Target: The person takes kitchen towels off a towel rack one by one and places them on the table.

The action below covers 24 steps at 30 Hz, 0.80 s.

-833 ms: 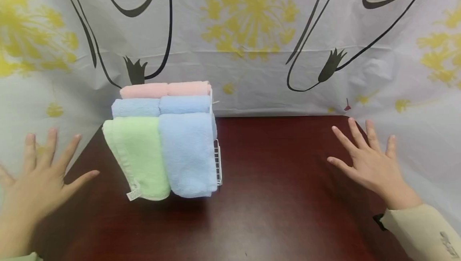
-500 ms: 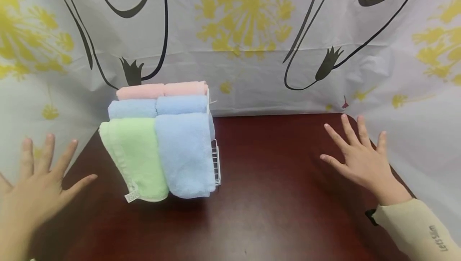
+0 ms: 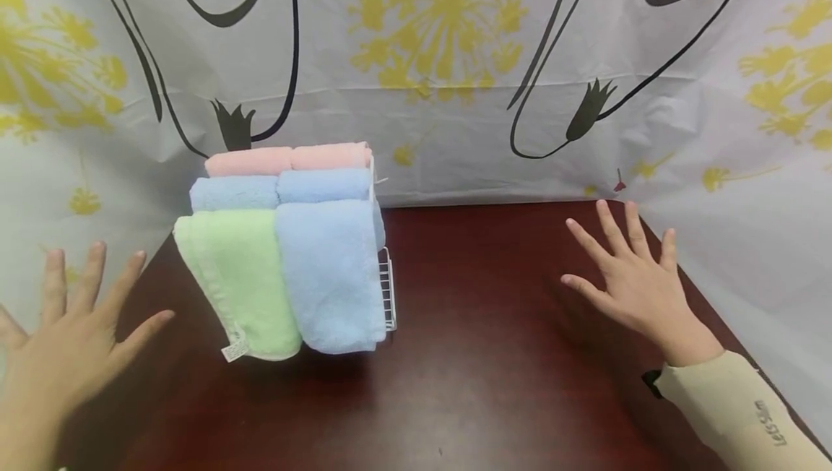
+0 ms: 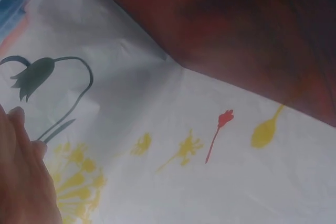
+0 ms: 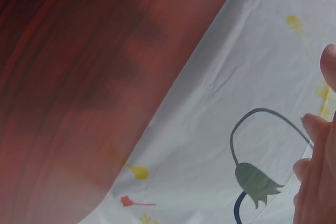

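On the left half of the table, a white wire rack (image 3: 388, 290) carries several folded towels. A green towel (image 3: 253, 283) and a blue towel (image 3: 331, 276) hang over its front. Behind them lie light blue towels (image 3: 243, 193), with pink towels (image 3: 279, 160) at the back. My left hand (image 3: 71, 341) hovers left of the rack with fingers spread, apart from the towels. Over the table's right side, my right hand (image 3: 637, 283) is held out, palm down and fingers spread, touching nothing. Parts of each hand show at the edges of the left and right wrist views.
The table (image 3: 481, 355) has a dark reddish-brown wood top. A white curtain (image 3: 455, 146) printed with yellow flowers and dark stems surrounds its back and sides. A dark band (image 3: 652, 384) shows at the right wrist beside a beige sleeve (image 3: 728, 399).
My right hand has shifted left and slightly up in the head view. The whole scene has drifted a little left. The left hand stays nearly in place, and the towels keep their arrangement.
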Motion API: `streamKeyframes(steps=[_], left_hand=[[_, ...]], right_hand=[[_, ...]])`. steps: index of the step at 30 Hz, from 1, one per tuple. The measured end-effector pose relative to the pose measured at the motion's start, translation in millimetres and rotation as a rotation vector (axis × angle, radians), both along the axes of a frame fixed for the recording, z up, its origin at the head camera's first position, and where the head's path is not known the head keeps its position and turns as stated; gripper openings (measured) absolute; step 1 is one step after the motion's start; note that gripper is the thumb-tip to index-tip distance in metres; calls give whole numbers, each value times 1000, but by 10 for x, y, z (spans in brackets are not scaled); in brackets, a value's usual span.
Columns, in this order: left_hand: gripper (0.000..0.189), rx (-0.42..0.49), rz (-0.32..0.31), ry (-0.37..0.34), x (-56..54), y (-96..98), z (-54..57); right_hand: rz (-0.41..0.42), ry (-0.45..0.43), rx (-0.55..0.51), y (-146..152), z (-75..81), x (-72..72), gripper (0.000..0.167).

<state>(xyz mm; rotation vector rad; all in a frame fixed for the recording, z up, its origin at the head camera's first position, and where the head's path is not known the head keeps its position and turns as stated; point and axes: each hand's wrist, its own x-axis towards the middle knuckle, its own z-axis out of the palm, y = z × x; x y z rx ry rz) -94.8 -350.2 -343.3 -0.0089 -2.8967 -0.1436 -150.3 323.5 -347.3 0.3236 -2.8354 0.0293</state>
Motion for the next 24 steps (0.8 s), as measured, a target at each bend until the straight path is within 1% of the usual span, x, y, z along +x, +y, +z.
streamKeyframes(steps=[5,9,12,14,15,18,21,24], left_hand=[[85,-10,-5,53,22,64,75],[86,-10,-16,78,28,114,139],[84,25,-28,103,10,144,181],[82,61,-36,141,-4,163,207],[80,78,-40,163,-12,173,219],[73,129,-64,259,-33,215,252],[65,143,-115,409,-66,272,284],[58,180,-151,521,-89,349,341]], right_hand=[[32,-7,-40,-113,31,-22,74],[63,-13,-75,-220,44,-27,74],[83,0,-96,-304,54,-35,75],[101,20,-102,-370,70,-47,75],[109,29,-102,-406,80,-54,74],[145,61,-110,-512,112,-70,72],[179,67,-142,-619,147,-70,70],[210,53,-189,-723,180,-69,68]])
